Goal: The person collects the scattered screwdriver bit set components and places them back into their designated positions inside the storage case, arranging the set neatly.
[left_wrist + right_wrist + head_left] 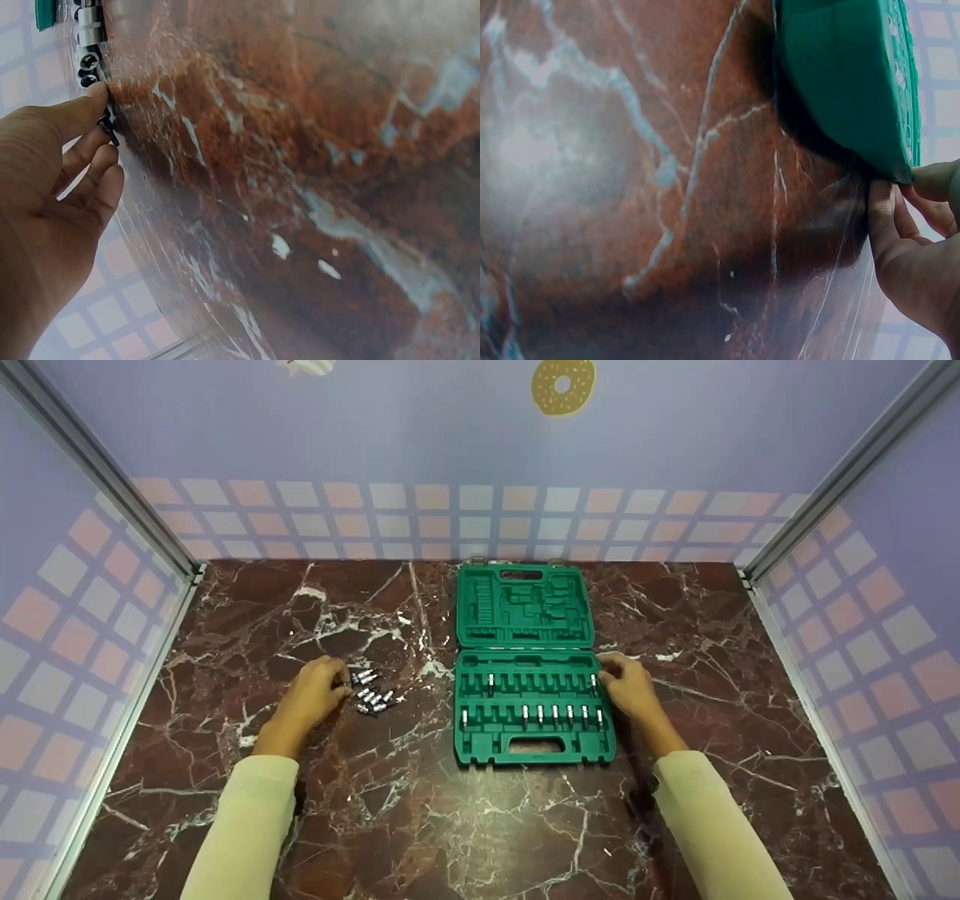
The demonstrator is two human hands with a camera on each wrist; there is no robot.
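Note:
An open green tool case [496, 739] lies on the table, with short metal bit sockets [555, 715] standing in several slots of its near half. My left hand [316, 691] is at the left edge of a small pile of loose bit sockets [373, 697]. Between its thumb and index finger it pinches a bit socket, whose dark tip [111, 131] sticks out below the thumb; the rest is mostly covered by the fingers. At the case's right side, my right hand [630, 686] holds the edge, thumb on top and fingers [883, 214] against the side wall.
The case's lid half [525, 604] lies folded back toward the rear wall [480, 442], its moulded recesses facing up. Panels with metal frames [847, 457] enclose the marbled table [420, 825] at the left, right and back.

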